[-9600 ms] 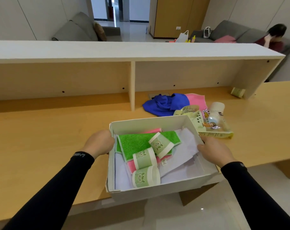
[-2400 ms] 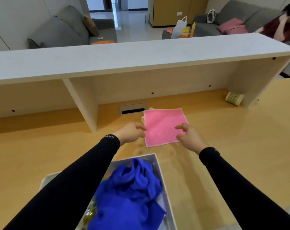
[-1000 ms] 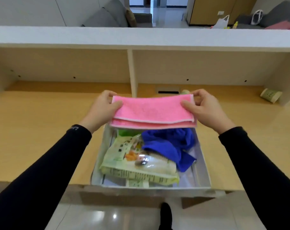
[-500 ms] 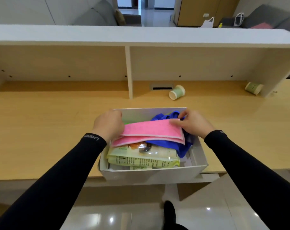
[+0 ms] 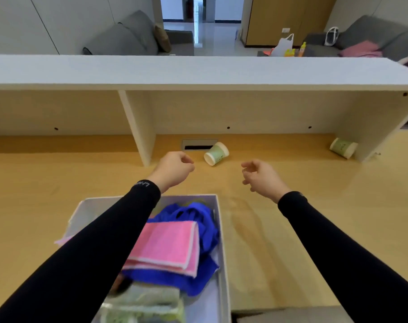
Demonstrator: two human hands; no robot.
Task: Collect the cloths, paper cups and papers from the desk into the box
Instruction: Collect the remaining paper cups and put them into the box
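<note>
The white box [image 5: 222,243] sits at the desk's near edge, partly under my left forearm. Inside lie a folded pink cloth [image 5: 168,247], a crumpled blue cloth [image 5: 198,217] and a green packet [image 5: 147,301]. A green-and-white paper cup [image 5: 216,153] lies on its side under the shelf, just beyond my hands. A second paper cup [image 5: 343,148] lies tipped at the far right by the shelf's end panel. My left hand [image 5: 173,170] hovers over the desk with fingers curled, holding nothing. My right hand [image 5: 260,176] is beside it, fingers apart and empty.
A white shelf [image 5: 198,73] spans the desk, with an upright divider [image 5: 140,127] just left of my left hand. A cable slot [image 5: 198,145] is set in the wooden desk [image 5: 291,206] behind the near cup. Sofas stand in the room beyond.
Both hands have let go of the folded pink cloth, which now lies in the box, and have moved forward over the desk toward the near cup.
</note>
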